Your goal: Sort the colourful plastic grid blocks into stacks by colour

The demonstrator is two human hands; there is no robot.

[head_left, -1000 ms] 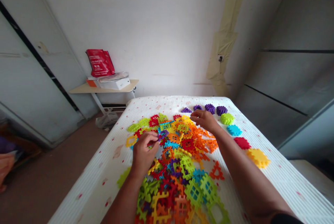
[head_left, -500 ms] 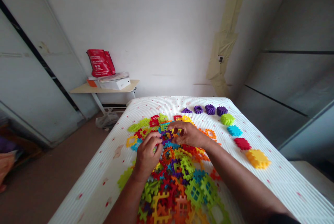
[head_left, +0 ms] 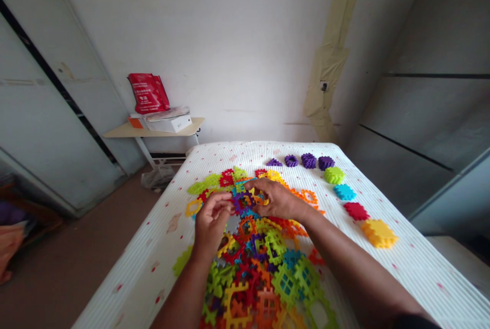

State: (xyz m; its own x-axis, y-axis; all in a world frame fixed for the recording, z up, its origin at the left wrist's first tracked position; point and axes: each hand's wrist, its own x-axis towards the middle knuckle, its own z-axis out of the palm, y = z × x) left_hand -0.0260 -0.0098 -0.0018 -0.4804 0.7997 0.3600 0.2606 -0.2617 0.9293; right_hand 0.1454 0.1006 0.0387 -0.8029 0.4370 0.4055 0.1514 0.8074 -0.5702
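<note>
A purple square-frame interlocking toy piece (head_left: 241, 204) is held up over the pile, its right side between the fingers and thumb of my right hand (head_left: 276, 199). Just left of that piece is my left hand (head_left: 211, 220), fingers loosely bent, thumb apart and nothing visible between them. Beneath both hands spreads a heap of toothed plastic pieces in several colours, with a lime window piece (head_left: 286, 284), an orange window piece (head_left: 267, 306) and a yellow frame (head_left: 234, 304) at the near end. My hands hide part of the heap's middle.
Along the right side of the table (head_left: 168, 262) runs a row of sorted stacks: purple (head_left: 308, 161), lime (head_left: 334, 175), blue (head_left: 344, 192), red (head_left: 357, 211) and yellow (head_left: 378, 234). A side table (head_left: 122, 131) with a red bag (head_left: 147, 94) stands by the wall.
My left hand has drawn back to the left, away from the purple piece, and its fingers have loosened. The right hand stays almost in place with the piece.
</note>
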